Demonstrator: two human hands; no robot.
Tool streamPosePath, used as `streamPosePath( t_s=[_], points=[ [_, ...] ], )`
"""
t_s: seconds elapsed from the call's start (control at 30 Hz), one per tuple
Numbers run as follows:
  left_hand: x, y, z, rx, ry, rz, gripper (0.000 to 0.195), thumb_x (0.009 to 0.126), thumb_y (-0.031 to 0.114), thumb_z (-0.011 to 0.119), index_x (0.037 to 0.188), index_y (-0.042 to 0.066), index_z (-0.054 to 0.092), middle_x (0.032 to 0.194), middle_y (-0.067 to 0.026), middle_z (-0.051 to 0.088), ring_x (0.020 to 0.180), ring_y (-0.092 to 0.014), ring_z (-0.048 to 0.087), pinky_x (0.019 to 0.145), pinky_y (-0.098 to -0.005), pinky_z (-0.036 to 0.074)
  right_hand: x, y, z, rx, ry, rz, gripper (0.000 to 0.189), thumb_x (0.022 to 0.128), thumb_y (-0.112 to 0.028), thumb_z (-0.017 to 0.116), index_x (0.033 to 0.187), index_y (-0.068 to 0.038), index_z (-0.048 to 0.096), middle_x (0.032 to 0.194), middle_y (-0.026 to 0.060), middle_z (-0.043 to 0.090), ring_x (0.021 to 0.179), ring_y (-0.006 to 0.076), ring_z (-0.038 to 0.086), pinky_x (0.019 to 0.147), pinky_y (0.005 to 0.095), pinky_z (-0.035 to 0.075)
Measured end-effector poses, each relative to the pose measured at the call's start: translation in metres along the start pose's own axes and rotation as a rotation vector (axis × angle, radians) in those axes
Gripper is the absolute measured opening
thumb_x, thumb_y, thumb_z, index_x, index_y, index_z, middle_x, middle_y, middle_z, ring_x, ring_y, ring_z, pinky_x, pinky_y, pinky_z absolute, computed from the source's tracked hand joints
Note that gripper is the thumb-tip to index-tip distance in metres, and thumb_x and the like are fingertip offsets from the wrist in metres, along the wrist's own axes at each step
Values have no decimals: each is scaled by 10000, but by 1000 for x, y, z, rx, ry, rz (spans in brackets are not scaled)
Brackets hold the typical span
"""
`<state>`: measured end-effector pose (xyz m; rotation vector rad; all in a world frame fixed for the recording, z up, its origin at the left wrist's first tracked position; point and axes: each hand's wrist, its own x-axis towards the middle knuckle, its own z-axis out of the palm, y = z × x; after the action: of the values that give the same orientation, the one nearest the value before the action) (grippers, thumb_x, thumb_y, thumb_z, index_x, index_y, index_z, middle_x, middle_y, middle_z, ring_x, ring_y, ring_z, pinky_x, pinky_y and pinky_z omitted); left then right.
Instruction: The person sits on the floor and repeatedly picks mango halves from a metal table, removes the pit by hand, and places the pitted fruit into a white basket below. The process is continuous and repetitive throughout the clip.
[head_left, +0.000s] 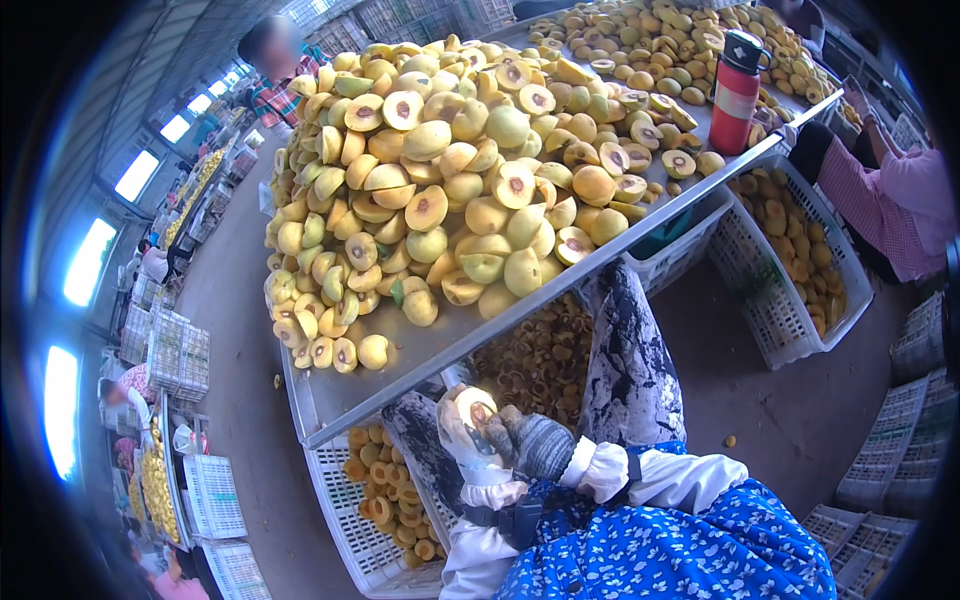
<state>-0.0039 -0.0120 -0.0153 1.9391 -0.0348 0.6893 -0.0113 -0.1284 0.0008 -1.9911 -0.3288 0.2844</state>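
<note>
My left hand (454, 435), in a pale glove, holds a halved peach-like fruit (475, 406) with its cut face and brown pit upward. Against the lower edge of that half rest the bunched fingers of my right hand (536, 444), in a grey striped knit glove. A small dark shape shows between the hands; whether it is a tool I cannot tell. Both hands are above my lap, just below the front edge of a metal table (420, 386). A large heap of halved yellow fruit (427, 180) covers much of the tabletop.
A white plastic crate (335, 487) of hollowed halves stands left of my legs. Brownish fruit scraps (536, 356) lie between my knees. A red bottle (733, 101) stands on the table. Right are another fruit crate (765, 315) and a seated person (885, 187); one person (277, 90) is across the table.
</note>
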Motion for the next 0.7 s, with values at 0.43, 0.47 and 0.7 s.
streamPosePath(
  t_s=[0.43,0.47,0.7],
  points=[
    [13,31,8,-391,122,-471,428,923,367,417,962,-15,608,892,-82,609,723,-167,574,638,-277,486,0,8,-5,66,-92,37,315,943,-383,464,1002,-77,514,760,218,603,696,413,604,607,471,463],
    [13,33,7,-392,88,-482,425,922,362,417,967,-13,610,880,-83,613,713,-165,575,634,-273,488,0,10,-4,89,-87,15,310,949,-373,459,1002,-74,525,761,207,604,700,402,607,607,462,465],
    [17,23,3,-701,-45,-526,433,919,379,456,994,-17,615,886,-117,642,746,-180,614,668,-277,527,-2,20,3,603,-87,-164,349,974,-335,427,968,-34,603,803,158,630,688,290,616,617,362,476]
  ],
)
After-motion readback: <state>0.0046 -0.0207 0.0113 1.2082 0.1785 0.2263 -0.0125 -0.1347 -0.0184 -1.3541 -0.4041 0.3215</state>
